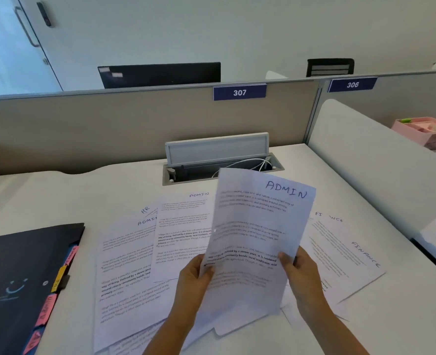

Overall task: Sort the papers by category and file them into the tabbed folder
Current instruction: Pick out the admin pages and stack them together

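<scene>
Head view: sorting step. Left hand (195, 276) and right hand (301, 274) pinching the lower edges of an ADMIN sheet (258, 234), lifted above loose papers (132, 262) mid-desk. Tabbed folder (19, 278) closed, at the desk's left edge. Next, probably: laying it with the other ADMIN pages.

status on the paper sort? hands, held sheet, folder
Left hand and right hand grip ADMIN sheet, raised. Tabbed folder closed, at left. Loose papers spread beneath, unsorted.

ADMIN sheet (258, 226) raised; papers (140, 252) spread; folder (19, 272) left, closed
</scene>
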